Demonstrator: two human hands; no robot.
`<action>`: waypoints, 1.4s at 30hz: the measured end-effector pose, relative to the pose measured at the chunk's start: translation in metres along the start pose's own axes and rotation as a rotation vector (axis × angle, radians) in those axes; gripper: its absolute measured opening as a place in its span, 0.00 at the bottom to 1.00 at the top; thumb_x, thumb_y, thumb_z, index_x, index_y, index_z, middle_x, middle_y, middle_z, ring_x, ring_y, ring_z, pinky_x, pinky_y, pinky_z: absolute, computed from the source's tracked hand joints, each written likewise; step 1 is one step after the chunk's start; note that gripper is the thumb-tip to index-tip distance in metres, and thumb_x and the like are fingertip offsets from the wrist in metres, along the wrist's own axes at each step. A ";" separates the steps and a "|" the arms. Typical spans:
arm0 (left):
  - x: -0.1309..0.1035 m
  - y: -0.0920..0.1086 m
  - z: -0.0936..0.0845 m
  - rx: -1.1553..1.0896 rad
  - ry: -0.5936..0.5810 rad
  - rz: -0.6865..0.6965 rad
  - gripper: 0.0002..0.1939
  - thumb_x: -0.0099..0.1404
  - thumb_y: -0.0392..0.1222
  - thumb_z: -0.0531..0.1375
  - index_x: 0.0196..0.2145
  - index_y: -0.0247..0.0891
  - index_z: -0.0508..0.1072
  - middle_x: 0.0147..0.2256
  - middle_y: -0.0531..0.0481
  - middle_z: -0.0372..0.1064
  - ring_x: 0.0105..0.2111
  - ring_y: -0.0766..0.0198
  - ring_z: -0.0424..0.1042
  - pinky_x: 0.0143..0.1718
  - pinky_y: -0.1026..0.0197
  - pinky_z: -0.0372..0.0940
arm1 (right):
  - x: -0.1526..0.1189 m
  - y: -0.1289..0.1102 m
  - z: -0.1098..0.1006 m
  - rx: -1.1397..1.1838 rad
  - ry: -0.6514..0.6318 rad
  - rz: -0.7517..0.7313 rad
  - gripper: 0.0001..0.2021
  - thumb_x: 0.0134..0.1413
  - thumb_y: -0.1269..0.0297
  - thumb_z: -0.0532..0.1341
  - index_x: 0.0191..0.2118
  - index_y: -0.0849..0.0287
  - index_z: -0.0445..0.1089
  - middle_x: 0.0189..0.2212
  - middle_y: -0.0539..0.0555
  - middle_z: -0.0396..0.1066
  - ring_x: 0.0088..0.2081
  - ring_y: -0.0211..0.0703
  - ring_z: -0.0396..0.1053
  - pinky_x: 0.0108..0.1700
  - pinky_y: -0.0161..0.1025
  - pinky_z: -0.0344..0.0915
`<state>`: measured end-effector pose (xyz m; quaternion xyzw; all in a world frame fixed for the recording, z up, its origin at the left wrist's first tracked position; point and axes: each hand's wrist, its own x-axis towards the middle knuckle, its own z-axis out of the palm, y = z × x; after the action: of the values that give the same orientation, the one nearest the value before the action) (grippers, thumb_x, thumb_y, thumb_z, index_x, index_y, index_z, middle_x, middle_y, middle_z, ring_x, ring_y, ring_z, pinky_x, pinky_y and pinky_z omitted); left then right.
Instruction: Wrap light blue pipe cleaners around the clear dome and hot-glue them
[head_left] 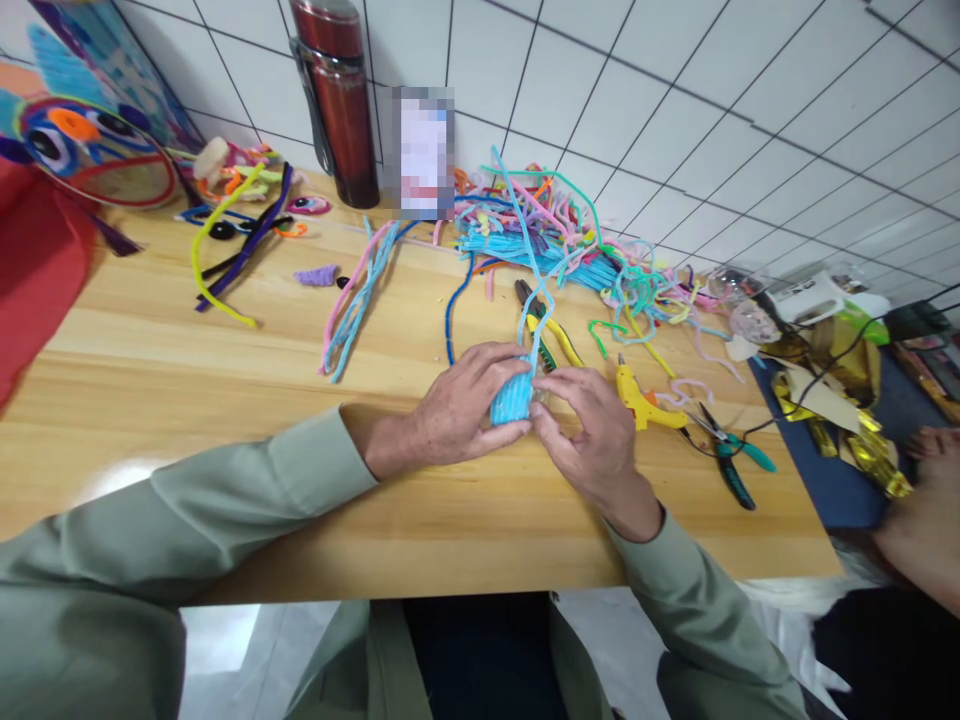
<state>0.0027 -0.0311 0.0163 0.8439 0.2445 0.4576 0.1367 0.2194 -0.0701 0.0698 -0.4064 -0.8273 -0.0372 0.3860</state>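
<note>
Between my hands, just above the wooden table [360,500], is a small bundle of light-blue pipe cleaners [511,400] laid side by side. Two long loose ends [536,270] rise from it toward the wall. My left hand [469,400] is closed around the bundle's left side, thumb below and fingers over the top. At its right edge my right hand [589,425] pinches with thumb and forefinger; a small clear piece shows by these fingers, too small to name. Beyond the bundle lie yellow-and-black pliers [551,330].
Heaped pipe cleaners [547,230] lie along the wall by a red thermos [341,110] and a propped phone [424,155]. To the right are a yellow glue gun [641,400], green-handled pliers [731,460] and gold foil [870,450]. Another person's arm [926,510] shows at the right edge.
</note>
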 end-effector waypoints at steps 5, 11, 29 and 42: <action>0.001 0.001 0.000 0.009 0.015 0.010 0.30 0.76 0.51 0.65 0.69 0.38 0.63 0.64 0.31 0.70 0.67 0.41 0.72 0.64 0.34 0.74 | 0.002 -0.001 -0.002 0.020 -0.016 0.004 0.10 0.68 0.68 0.67 0.52 0.53 0.77 0.45 0.59 0.81 0.48 0.52 0.82 0.51 0.51 0.81; 0.000 0.000 -0.001 0.010 -0.021 0.019 0.32 0.77 0.56 0.64 0.70 0.41 0.61 0.65 0.31 0.69 0.67 0.41 0.72 0.65 0.34 0.73 | 0.001 0.000 -0.004 0.028 -0.043 0.027 0.12 0.68 0.68 0.67 0.54 0.49 0.78 0.47 0.57 0.82 0.49 0.53 0.82 0.52 0.52 0.80; 0.002 -0.002 -0.006 -0.047 -0.074 -0.020 0.28 0.81 0.52 0.57 0.73 0.44 0.60 0.67 0.32 0.65 0.70 0.42 0.67 0.69 0.35 0.68 | 0.000 0.011 0.003 0.111 -0.003 0.081 0.07 0.71 0.64 0.68 0.50 0.49 0.82 0.47 0.56 0.86 0.51 0.52 0.83 0.55 0.53 0.81; 0.004 -0.008 -0.001 -0.077 -0.041 -0.034 0.27 0.79 0.49 0.59 0.71 0.45 0.60 0.67 0.34 0.66 0.70 0.44 0.67 0.69 0.34 0.68 | -0.003 0.018 0.008 0.269 0.003 0.122 0.08 0.74 0.60 0.65 0.52 0.50 0.81 0.50 0.57 0.84 0.54 0.51 0.82 0.52 0.50 0.81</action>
<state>0.0014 -0.0226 0.0163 0.8429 0.2382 0.4468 0.1819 0.2284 -0.0568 0.0581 -0.4004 -0.7982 0.0969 0.4396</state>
